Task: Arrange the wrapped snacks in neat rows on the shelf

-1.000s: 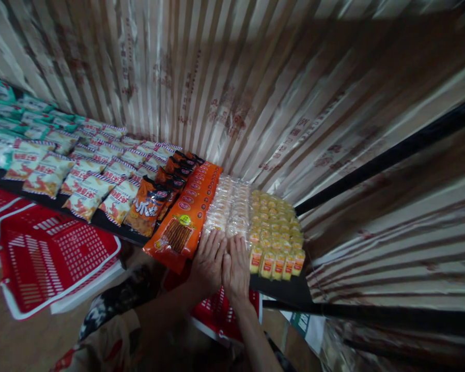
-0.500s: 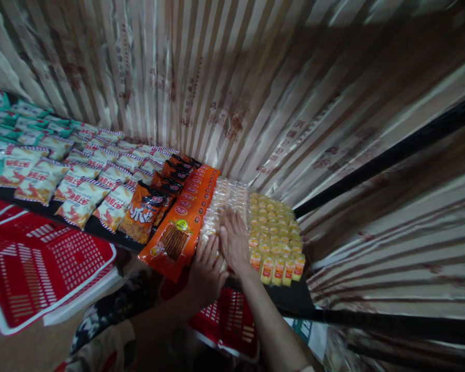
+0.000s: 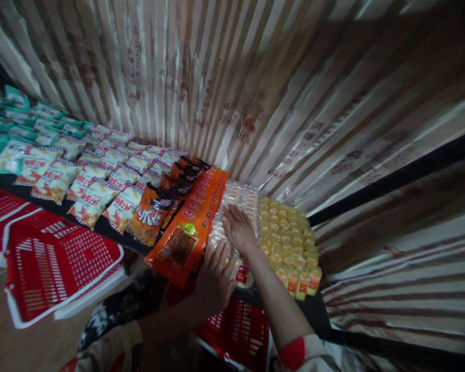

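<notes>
Both of my hands rest on rows of small snacks in clear wrappers point(image 3: 236, 194) on a dark shelf point(image 3: 313, 310). My left hand point(image 3: 216, 274) lies at the front end of these rows, fingers stretched over the wrappers. Further back, my right hand point(image 3: 240, 230) is laid flat on top of them, fingers extended. Left of the hands is a long orange snack package point(image 3: 191, 212). On their right stand rows of small yellow packs point(image 3: 289, 232) with orange-and-red labels on the front ones.
Orange-and-black snack bags point(image 3: 149, 214), white snack bags point(image 3: 91, 201) and teal bags point(image 3: 17, 116) fill the shelf leftward. Red baskets point(image 3: 58, 258) stand below; another basket point(image 3: 236, 330) is under my arms. A printed pleated curtain point(image 3: 217, 77) hangs behind, with a dark pole point(image 3: 395, 175) at right.
The view has shifted, so the shelf appears further right. My right hand has drawn slightly apart from my left and moved back along the rows; both still touch the wrapped snacks.
</notes>
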`<state>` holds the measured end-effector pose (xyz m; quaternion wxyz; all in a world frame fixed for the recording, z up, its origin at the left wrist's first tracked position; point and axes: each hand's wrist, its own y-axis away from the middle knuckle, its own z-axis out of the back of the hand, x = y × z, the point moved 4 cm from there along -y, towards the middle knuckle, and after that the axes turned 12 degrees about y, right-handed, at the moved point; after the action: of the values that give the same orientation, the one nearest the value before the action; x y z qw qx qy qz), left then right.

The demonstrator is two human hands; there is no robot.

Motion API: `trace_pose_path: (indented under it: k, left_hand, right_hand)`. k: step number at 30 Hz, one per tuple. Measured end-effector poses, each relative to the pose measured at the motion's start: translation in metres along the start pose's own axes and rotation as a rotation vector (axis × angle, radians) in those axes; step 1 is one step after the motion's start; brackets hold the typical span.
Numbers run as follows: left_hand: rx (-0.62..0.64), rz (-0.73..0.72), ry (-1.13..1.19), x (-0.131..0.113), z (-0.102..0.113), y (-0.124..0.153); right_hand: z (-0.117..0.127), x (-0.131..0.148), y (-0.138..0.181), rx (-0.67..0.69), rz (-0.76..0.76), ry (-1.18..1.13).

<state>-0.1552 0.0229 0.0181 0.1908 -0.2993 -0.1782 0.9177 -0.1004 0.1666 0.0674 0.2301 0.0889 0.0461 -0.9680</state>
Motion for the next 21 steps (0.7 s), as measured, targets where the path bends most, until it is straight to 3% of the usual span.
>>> trace_pose_path:
  k: [6,14,21]
  left_hand:
    - [-0.008,-0.012,0.056,-0.001,0.001,0.001]
    - [0.009,0.001,0.119,0.000,-0.001,0.000]
    - [-0.085,-0.021,0.130,-0.005,0.021,0.001]
  right_hand:
    - [0.001,0.003,0.010,-0.168,0.056,0.020]
    - [-0.007,-0.001,0.017,-0.180,0.049,-0.014]
    - [0.011,0.005,0.025,-0.353,0.020,-0.213]
